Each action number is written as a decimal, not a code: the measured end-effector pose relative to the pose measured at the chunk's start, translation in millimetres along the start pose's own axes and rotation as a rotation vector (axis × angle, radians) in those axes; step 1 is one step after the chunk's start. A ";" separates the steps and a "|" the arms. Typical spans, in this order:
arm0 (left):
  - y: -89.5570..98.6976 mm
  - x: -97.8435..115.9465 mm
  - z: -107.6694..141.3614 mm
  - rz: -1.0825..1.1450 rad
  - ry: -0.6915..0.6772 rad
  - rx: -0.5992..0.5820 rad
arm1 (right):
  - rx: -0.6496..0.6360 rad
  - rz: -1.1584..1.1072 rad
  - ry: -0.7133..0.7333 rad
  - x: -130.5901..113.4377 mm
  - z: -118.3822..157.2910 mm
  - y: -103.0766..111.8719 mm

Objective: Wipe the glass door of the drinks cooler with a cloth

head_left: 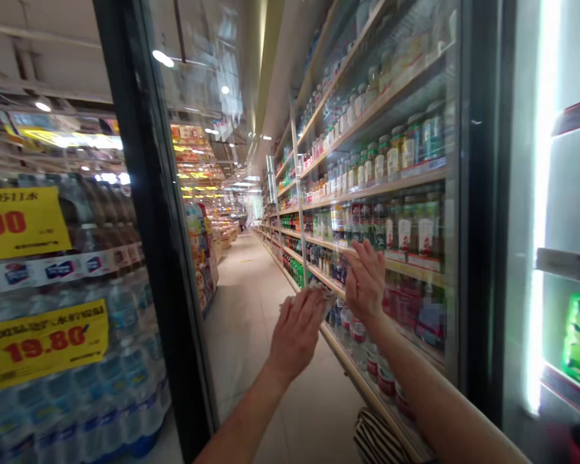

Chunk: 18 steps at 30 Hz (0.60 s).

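Two bare hands are raised. The left hand (294,335), its grip nearly flat, has its fingers against one small crumpled patterned packet (314,298); how firmly it holds cannot be told. The right hand (365,283) is just beside it, its grip wide open with fingers spread, holding nothing. Nearby stand one black-framed glass door (149,193) and pale shelves of bottles (377,189). One black-and-white striped cloth (379,441) shows below.

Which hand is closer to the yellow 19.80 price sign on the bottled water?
The left hand is closer, to the right of the yellow 19.80 price sign, across the black door frame. The right hand is farther right, beyond the left hand.
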<state>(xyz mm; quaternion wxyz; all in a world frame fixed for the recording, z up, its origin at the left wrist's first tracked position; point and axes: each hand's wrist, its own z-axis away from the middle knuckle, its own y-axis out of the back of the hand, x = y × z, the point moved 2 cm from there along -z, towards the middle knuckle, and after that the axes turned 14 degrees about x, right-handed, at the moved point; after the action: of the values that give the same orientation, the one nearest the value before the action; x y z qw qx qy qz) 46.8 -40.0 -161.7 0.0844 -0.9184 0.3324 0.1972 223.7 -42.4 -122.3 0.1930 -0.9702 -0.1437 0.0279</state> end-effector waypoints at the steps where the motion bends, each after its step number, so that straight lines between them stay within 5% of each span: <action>1: -0.1 0.0 1.3 0.002 -0.019 -0.008 | -0.002 0.001 0.005 0.1 0.1 -0.1; 7: 17.6 -71.6 -46.8 -0.180 0.357 0.263 | 0.010 -0.002 0.015 -0.6 1.4 -0.9; 9: 13.4 -67.7 -54.6 -0.179 0.345 0.269 | 0.003 0.004 0.012 -0.6 1.4 -0.6; 14: -9.2 -17.3 -44.0 -0.050 -0.017 0.082 | 0.011 -0.018 0.054 -0.3 1.6 0.3; 18: -5.5 -48.0 -65.1 -0.156 0.180 0.207 | 0.024 -0.002 0.071 0.7 4.1 -1.3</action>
<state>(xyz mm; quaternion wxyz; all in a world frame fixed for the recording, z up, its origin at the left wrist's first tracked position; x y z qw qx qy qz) 36.6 -26.7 -82.4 0.1635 -0.9418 0.2850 0.0717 223.5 -39.6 -125.6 0.2096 -0.9681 -0.1374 -0.0051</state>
